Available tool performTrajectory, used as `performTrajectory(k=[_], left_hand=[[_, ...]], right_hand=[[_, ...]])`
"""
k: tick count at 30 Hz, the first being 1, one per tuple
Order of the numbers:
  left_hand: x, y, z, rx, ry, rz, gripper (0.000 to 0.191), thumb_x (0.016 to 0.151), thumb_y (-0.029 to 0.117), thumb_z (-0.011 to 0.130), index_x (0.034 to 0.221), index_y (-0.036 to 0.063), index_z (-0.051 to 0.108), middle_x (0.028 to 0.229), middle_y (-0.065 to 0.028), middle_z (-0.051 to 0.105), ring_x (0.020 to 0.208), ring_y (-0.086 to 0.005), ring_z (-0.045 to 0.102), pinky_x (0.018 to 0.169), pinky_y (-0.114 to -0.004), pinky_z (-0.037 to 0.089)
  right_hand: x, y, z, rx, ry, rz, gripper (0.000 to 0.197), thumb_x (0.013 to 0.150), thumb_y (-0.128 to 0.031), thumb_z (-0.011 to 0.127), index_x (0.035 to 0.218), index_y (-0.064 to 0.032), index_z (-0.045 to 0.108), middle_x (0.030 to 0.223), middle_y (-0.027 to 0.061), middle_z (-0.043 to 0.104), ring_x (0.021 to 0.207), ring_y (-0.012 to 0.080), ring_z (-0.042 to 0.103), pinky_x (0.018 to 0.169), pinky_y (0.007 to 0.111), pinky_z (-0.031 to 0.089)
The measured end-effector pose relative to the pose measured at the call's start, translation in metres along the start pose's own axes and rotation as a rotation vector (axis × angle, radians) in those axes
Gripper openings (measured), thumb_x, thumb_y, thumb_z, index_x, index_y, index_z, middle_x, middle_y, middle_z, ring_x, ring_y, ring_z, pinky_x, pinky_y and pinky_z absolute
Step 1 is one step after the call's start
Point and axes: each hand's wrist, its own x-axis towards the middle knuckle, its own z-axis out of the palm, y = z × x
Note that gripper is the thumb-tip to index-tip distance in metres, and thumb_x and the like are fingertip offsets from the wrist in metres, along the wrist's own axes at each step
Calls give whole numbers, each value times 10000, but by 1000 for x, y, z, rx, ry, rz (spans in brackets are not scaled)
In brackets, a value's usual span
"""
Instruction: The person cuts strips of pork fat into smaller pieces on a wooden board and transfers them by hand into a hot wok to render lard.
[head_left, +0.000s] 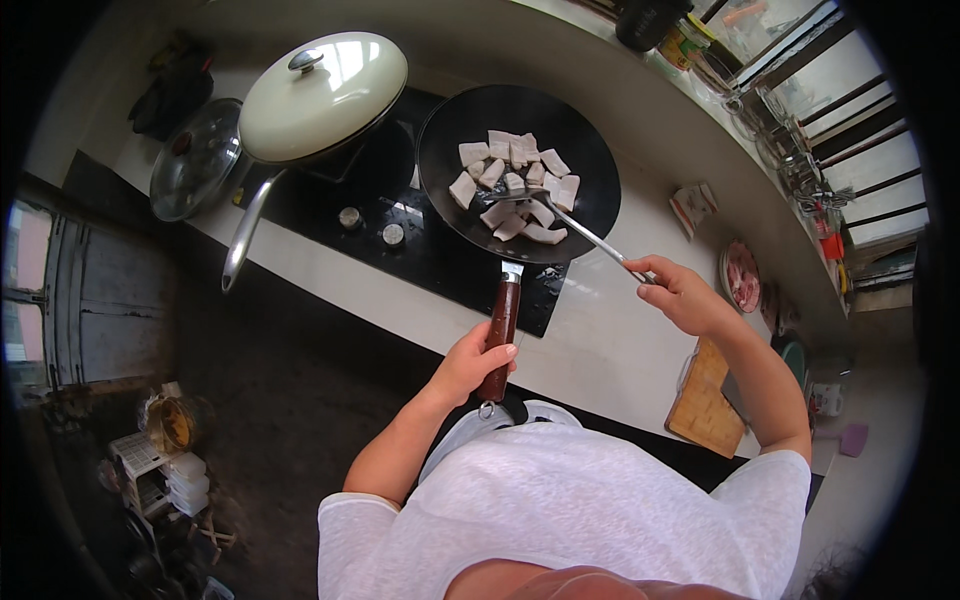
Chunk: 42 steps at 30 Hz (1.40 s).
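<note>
A black wok (450, 217) stands on the right part of a black glass cooktop (315, 217). Its brown handle (506, 307) points towards me, and my left hand (476, 364) is closed around it. In the wok lie several pale pieces of meat (465, 190), which look like fatty pork. My right hand (679, 296) holds the long metal handle of a spatula (589, 234) between thumb and fingers. The spatula's dark blade rests among the meat pieces, and part of it is hidden by them.
A cream lidded pan (322, 105) with a metal handle sits on the left burner, beside a glass lid (195, 165). To the right are a plate of raw meat (741, 276), a wooden cutting board (701, 405) with a blade, and a purple spatula (853, 440). Jars line the window ledge.
</note>
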Motion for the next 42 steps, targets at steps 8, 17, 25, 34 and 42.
performTrajectory(k=[8, 17, 25, 34, 42], left_hand=[[0, 5, 1, 56, -23, -41, 369, 822, 217, 612, 1087, 5, 467, 845, -50, 539, 773, -131, 558, 698, -271, 456], [4, -1, 2, 0, -38, -24, 389, 822, 184, 609, 1127, -5, 459, 848, -49, 543, 767, -135, 564, 690, -271, 459], [9, -9, 15, -156, 7, -14, 357, 815, 120, 584, 1117, -4, 438, 775, -61, 536, 684, -140, 550, 631, -280, 463], [16, -16, 28, -256, 37, -34, 349, 809, 67, 580, 1112, 18, 415, 786, -65, 534, 642, -132, 542, 580, -272, 472], [17, -16, 26, -204, 35, -41, 351, 818, 102, 586, 1115, 16, 419, 799, -69, 539, 686, -142, 547, 632, -287, 479]], right_hand=[[29, -9, 5, -191, 42, -89, 363, 872, -165, 513, 1228, -97, 511, 737, 39, 521, 666, 125, 475, 636, 272, 412], [50, -9, -2, -112, 135, -2, 372, 874, -165, 512, 1238, -95, 502, 720, 14, 471, 667, 100, 435, 631, 257, 391], [56, 8, 13, -99, 146, -57, 389, 867, -164, 502, 1248, -88, 486, 718, 27, 492, 680, 120, 453, 653, 275, 402], [50, 2, 1, -40, 199, -7, 363, 867, -154, 508, 1224, -91, 509, 734, 21, 496, 680, 100, 443, 640, 258, 391], [52, 17, -4, 12, 221, -71, 355, 862, -168, 515, 1207, -85, 519, 773, 53, 533, 706, 128, 483, 671, 267, 411]])
